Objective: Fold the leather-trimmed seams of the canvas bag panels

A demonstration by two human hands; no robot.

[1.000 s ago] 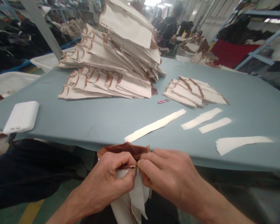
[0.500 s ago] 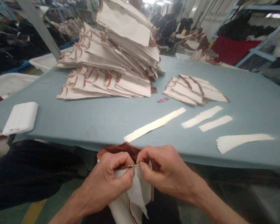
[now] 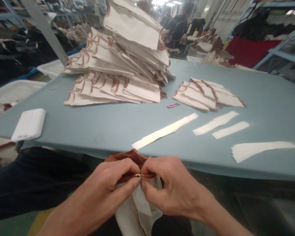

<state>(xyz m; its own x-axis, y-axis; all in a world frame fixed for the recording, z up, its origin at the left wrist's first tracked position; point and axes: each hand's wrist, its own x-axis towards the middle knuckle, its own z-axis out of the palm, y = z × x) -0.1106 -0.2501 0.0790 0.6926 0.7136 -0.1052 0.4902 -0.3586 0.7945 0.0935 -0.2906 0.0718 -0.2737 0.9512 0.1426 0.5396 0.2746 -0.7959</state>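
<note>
At the table's near edge, my left hand [image 3: 113, 183] pinches the edge of a white and brown cloth piece [image 3: 127, 209]. Thumb to fingertips, my right hand [image 3: 167, 185] pinches the same edge, the two hands' fingertips meeting. A short white strip [image 3: 142, 201] hangs down from between them. Something small and shiny shows at the left thumb tip; I cannot make out what it is. The cloth's brown part [image 3: 131, 155] rises behind my fingers.
On the blue-green table [image 3: 108, 127] lie a tall cloth stack [image 3: 127, 65], a smaller cloth pile [image 3: 206, 93], pink snips [image 3: 173, 105], white paper strips [image 3: 167, 131] and a white device [image 3: 29, 124]. White bins stand at the left. A person [image 3: 177, 29] is in the background.
My hands have come closer together, the right moving left until the fingertips meet. The hanging strip shows shorter. The view has shifted slightly.
</note>
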